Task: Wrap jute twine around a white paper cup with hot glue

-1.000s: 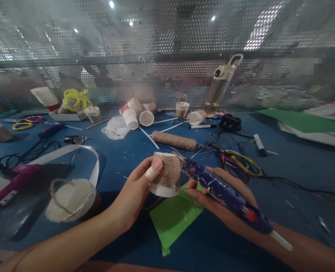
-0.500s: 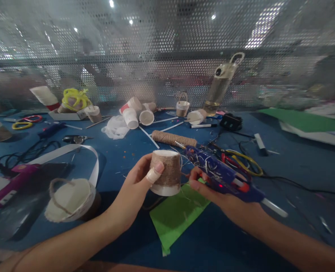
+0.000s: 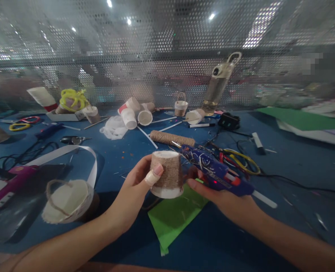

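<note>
My left hand (image 3: 136, 189) is closed round a paper cup (image 3: 167, 172) wrapped in brown twine. The cup is upside down, and a white band at its lower rim is bare of twine. In my right hand (image 3: 232, 206) is a dark blue glue gun (image 3: 209, 162) with strands of dried glue on it, a red light lit, and a white glue stick (image 3: 265, 199) poking out behind. Its nozzle points left, just above and behind the cup's upper right edge. Beneath the cup lies a green sheet (image 3: 175, 223) on the blue table.
A twine spool (image 3: 171, 138) lies behind the cup. At left are a finished-looking cup basket (image 3: 68, 202) and a magenta glue gun (image 3: 11, 185). Farther back stand loose paper cups (image 3: 129, 118) and a water bottle (image 3: 218, 88). Cords and yellow-handled scissors (image 3: 243, 162) lie right.
My right hand has brought the glue gun left, so its nozzle now reaches over the cup's upper right edge. My left hand keeps its grip on the cup, which has tilted slightly.
</note>
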